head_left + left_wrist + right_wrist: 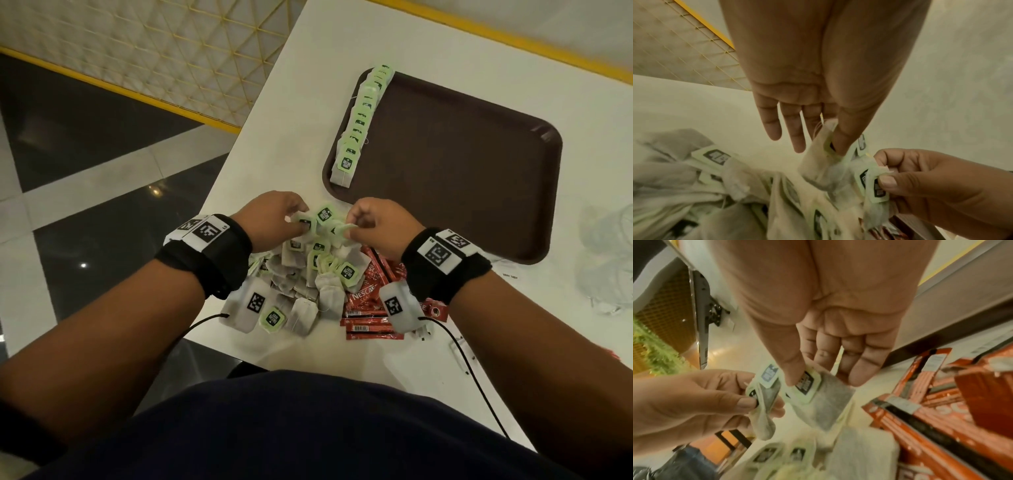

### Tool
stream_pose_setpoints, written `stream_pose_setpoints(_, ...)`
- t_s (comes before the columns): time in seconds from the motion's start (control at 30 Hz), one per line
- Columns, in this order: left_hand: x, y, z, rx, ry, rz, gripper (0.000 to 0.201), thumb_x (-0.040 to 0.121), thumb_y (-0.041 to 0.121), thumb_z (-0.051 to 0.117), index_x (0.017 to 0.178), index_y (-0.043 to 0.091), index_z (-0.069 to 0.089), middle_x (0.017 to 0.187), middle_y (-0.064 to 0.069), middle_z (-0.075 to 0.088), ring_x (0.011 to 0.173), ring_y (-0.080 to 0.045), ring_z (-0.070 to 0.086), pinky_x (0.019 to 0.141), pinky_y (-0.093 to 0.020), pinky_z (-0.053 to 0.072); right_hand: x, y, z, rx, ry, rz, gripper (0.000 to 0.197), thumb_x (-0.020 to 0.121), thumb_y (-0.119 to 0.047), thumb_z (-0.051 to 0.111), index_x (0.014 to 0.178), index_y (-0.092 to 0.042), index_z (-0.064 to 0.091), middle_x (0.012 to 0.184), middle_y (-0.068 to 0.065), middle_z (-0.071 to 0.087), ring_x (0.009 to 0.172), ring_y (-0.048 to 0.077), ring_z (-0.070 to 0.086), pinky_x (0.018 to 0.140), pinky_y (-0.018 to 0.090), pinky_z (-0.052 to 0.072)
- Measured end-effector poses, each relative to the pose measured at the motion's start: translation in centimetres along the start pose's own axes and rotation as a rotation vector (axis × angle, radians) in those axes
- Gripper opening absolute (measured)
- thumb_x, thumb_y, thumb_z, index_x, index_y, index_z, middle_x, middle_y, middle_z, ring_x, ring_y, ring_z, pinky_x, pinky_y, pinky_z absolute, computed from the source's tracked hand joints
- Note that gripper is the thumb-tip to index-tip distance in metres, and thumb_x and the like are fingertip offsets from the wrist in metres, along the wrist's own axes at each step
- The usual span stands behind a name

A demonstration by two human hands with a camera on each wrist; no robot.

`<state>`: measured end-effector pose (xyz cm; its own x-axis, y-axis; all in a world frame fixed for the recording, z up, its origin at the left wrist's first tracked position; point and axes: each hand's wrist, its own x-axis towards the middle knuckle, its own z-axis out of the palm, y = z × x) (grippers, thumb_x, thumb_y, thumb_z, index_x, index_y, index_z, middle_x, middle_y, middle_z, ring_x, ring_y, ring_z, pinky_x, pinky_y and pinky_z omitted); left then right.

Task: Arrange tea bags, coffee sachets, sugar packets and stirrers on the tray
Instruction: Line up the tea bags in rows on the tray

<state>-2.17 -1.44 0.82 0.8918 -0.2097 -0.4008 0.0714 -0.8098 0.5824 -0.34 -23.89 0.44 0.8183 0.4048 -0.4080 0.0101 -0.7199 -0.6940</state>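
A brown tray (445,154) lies on the white table (301,102), with a row of green-tagged tea bags (359,123) along its left edge. A loose pile of tea bags (308,277) lies near the table's front edge, and red coffee sachets (366,298) lie beside it on the right. Both hands hover over the pile. My left hand (301,219) pinches one tea bag (818,167) between thumb and forefinger. My right hand (349,229) pinches another tea bag (824,405) by its tag. The two held bags hang close together.
Crumpled clear plastic wrapping (606,260) lies on the table to the right of the tray. The table's left edge (222,164) drops to a dark tiled floor. Thin black cables (476,373) run from both wrist units across the front of the table.
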Motion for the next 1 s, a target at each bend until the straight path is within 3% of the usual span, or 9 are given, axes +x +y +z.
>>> stream_pose_setpoints(0.13, 0.4, 0.5, -0.7, -0.153, 0.049, 0.042, 0.016, 0.096, 0.023, 0.059, 0.109, 0.018, 0.053, 0.091, -0.001, 0.058, 0.074, -0.013, 0.051, 0.062, -0.021, 0.039, -0.1, 0.0, -1.3, 0.175, 0.090, 0.011, 0.013, 0.088, -0.017, 0.070, 0.094, -0.010, 0.061, 0.083, 0.008, 0.072, 0.073, 0.020, 0.068, 0.067, 0.028, 0.053)
stream_pose_setpoints(0.27, 1.3, 1.2, -1.1, -0.434, 0.118, 0.019, 0.015, 0.096, 0.024, 0.057, 0.109, 0.019, 0.053, 0.104, -0.012, 0.065, 0.095, -0.029, 0.065, 0.084, -0.049, 0.055, 0.2, 0.0, -2.7, 0.334, 0.126, 0.007, 0.017, 0.091, -0.015, 0.067, 0.100, -0.003, 0.059, 0.092, 0.019, 0.072, 0.079, 0.029, 0.068, 0.072, 0.038, 0.053)
stream_pose_setpoints(0.4, 2.7, 2.5, -1.1, -0.660, 0.125, -0.011, 0.014, 0.099, 0.015, 0.053, 0.112, 0.011, 0.054, 0.113, -0.015, 0.063, 0.102, -0.032, 0.065, 0.086, -0.047, 0.058, 0.5, -1.1, -3.3, 0.535, 0.062, -0.020, 0.021, 0.091, -0.007, 0.064, 0.107, 0.005, 0.057, 0.093, 0.017, 0.070, 0.074, 0.018, 0.067, 0.062, 0.023, 0.053)
stream_pose_setpoints(0.5, 3.5, 3.7, -0.9, -0.838, 0.043, -0.019, 0.010, 0.101, 0.009, 0.045, 0.105, 0.017, 0.049, 0.106, -0.009, 0.062, 0.092, -0.024, 0.064, 0.087, -0.045, 0.057, 1.6, -1.6, -2.9, 0.604, 0.058, -0.011, 0.015, 0.091, -0.007, 0.064, 0.104, -0.002, 0.058, 0.090, 0.009, 0.069, 0.071, 0.012, 0.064, 0.061, 0.022, 0.053)
stream_pose_setpoints(0.63, 4.5, 4.2, -0.8, -1.036, -0.019, -0.079, 0.015, 0.101, 0.005, 0.040, 0.105, 0.016, 0.049, 0.105, -0.009, 0.060, 0.093, -0.027, 0.060, 0.092, -0.055, 0.053, 3.0, -1.8, -2.6, 0.590, 0.163, 0.067, 0.011, 0.091, -0.007, 0.064, 0.102, -0.004, 0.061, 0.082, 0.005, 0.068, 0.056, 0.001, 0.058, 0.054, 0.018, 0.048)
stream_pose_setpoints(0.73, 5.4, 4.0, -1.0, -1.034, 0.020, -0.093, 0.020, 0.101, 0.005, 0.037, 0.099, 0.020, 0.051, 0.104, -0.005, 0.061, 0.094, -0.025, 0.060, 0.089, -0.047, 0.055, 3.7, -1.7, -2.7, 0.613, 0.187, 0.107, 0.014, 0.092, -0.009, 0.064, 0.104, -0.002, 0.061, 0.090, 0.012, 0.068, 0.059, 0.005, 0.058, 0.057, 0.023, 0.048)
stream_pose_setpoints(0.83, 6.4, 3.7, -1.2, -0.945, 0.085, -0.098, 0.019, 0.102, 0.007, 0.036, 0.099, 0.021, 0.049, 0.104, -0.001, 0.062, 0.089, -0.017, 0.059, 0.085, -0.037, 0.055, 4.1, -1.8, -2.9, 0.752, 0.126, 0.111, 0.010, 0.093, -0.006, 0.061, 0.103, -0.005, 0.060, 0.096, 0.014, 0.069, 0.078, 0.022, 0.064, 0.073, 0.037, 0.055)
stream_pose_setpoints(0.93, 7.3, 3.2, -1.4, -0.908, 0.093, -0.109, 0.014, 0.101, 0.009, 0.038, 0.107, 0.015, 0.049, 0.111, -0.009, 0.062, 0.093, -0.022, 0.059, 0.086, -0.040, 0.055, 4.4, -1.9, -3.4, 0.816, 0.015, 0.052, 0.013, 0.095, -0.003, 0.057, 0.107, -0.003, 0.058, 0.097, 0.011, 0.070, 0.081, 0.019, 0.067, 0.073, 0.030, 0.058)
stream_pose_setpoints(1.0, 7.7, 3.1, -1.6, -0.881, 0.065, -0.112, 0.018, 0.101, 0.010, 0.040, 0.116, 0.012, 0.050, 0.103, -0.008, 0.061, 0.089, -0.021, 0.057, 0.074, -0.033, 0.053, 4.7, -2.2, -3.6, 0.794, -0.043, 0.012, 0.009, 0.095, -0.003, 0.056, 0.101, -0.008, 0.059, 0.094, 0.008, 0.070, 0.081, 0.021, 0.067, 0.070, 0.028, 0.058)
